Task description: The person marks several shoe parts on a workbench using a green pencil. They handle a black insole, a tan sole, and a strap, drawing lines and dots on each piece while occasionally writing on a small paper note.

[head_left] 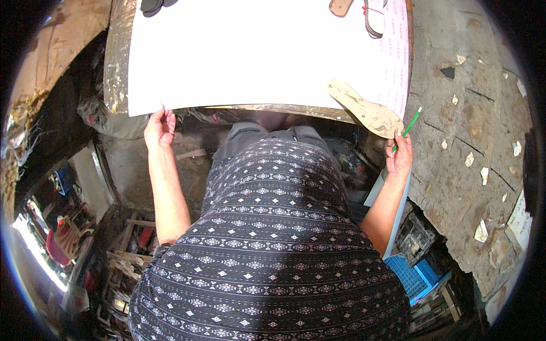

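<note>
A large white sheet (pixel 244 57) with a pink printed strip down its right side covers the table. My left hand (pixel 160 128) is at the sheet's near left edge, fingers curled and closed on that edge. Over the near right corner lies a tan, stained shoe-sole template (pixel 367 111), tilted with its narrow end away from me. My right hand (pixel 400 153) grips the template's near end. The same hand holds a green pencil (pixel 414 120), which points up and to the right.
Dark sole-shaped pieces (pixel 152 7) sit at the far left of the sheet. A brown sole piece (pixel 340 5) and a dark strap-like loop (pixel 372 25) are at the far right. A worn grey surface (pixel 460 131) with paper scraps adjoins the table. A blue crate (pixel 412 275) stands low right.
</note>
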`<state>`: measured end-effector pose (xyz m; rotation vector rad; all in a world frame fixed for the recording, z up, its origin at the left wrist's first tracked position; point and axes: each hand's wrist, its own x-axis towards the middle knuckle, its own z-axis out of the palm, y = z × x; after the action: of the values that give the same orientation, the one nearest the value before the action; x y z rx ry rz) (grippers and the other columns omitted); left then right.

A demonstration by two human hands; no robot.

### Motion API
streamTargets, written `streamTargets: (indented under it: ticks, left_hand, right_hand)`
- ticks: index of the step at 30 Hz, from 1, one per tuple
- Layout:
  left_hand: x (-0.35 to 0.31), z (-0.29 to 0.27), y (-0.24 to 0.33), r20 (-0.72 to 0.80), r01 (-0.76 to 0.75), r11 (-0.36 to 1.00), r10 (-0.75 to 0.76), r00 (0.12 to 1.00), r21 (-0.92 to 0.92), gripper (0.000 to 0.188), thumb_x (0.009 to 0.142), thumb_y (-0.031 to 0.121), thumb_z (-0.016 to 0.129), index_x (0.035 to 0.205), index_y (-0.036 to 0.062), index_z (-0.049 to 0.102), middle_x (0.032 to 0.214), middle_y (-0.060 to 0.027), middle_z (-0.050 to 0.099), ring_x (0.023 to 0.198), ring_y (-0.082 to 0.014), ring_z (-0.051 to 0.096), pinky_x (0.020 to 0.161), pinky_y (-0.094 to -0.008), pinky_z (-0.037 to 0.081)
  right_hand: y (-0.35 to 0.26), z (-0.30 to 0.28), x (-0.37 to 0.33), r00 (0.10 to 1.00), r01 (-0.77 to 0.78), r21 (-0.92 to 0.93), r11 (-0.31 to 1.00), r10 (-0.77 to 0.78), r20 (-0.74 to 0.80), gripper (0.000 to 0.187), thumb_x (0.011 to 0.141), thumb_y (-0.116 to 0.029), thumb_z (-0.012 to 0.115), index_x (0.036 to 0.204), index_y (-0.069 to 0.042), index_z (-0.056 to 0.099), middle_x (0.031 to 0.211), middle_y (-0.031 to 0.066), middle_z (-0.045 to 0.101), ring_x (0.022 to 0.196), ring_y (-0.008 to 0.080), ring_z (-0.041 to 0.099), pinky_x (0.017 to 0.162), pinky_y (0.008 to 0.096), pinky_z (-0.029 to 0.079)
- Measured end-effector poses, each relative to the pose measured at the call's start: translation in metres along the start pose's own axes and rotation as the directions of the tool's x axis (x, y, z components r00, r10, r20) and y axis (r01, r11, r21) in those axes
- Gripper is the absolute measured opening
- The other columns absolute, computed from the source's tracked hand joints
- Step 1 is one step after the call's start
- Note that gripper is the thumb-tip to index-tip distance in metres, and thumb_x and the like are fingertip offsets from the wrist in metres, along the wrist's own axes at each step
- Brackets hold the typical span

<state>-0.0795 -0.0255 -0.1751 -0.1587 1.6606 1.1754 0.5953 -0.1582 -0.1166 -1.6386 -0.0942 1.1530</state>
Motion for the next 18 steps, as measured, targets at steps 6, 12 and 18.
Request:
streamTargets:
  ticks: [6, 12, 18]
  left_hand:
    - [0.044, -0.038, 0.035, 0.042, -0.189, 0.977, 0.186, 0.982, 0.095, 0.016, 0.098, 0.018, 0.075, 0.104, 0.0052, 0.067, 0.088, -0.005, 0.07, 0.077, -0.0151, 0.07, 0.066, -0.0266, 0.062]
    - [0.026, -0.021, 0.015, -0.045, -0.463, 0.48, 0.728, 0.684, 0.745, 0.038, 0.092, 0.019, 0.077, 0.118, -0.0062, 0.065, 0.095, -0.0117, 0.068, 0.089, -0.0289, 0.068, 0.088, -0.0413, 0.056]
    - [-0.065, 0.138, -0.105, 0.568, -0.713, -0.023, 0.623, 0.538, 0.701, 0.036, 0.09, 0.018, 0.075, 0.121, 0.0001, 0.069, 0.112, -0.0169, 0.07, 0.106, -0.0303, 0.068, 0.095, -0.0421, 0.054]
  right_hand:
    - [-0.015, 0.006, 0.019, 0.997, 0.034, -0.002, 0.999, -0.034, 0.074, 0.02, 0.099, -0.01, 0.071, 0.115, -0.012, 0.061, 0.091, 0.0013, 0.066, 0.067, 0.0093, 0.06, 0.043, 0.0196, 0.037]
    - [-0.012, 0.026, 0.041, 0.987, 0.007, 0.058, 0.998, -0.016, 0.16, 0.019, 0.1, -0.008, 0.067, 0.118, -0.009, 0.058, 0.098, 0.0045, 0.069, 0.068, 0.0091, 0.059, 0.042, 0.0189, 0.037]
    - [-0.042, 0.023, 0.079, 0.996, 0.0, 0.075, 0.997, -0.006, 0.084, 0.017, 0.101, -0.01, 0.068, 0.115, -0.01, 0.059, 0.097, 0.0028, 0.069, 0.069, 0.0092, 0.059, 0.045, 0.0201, 0.037]
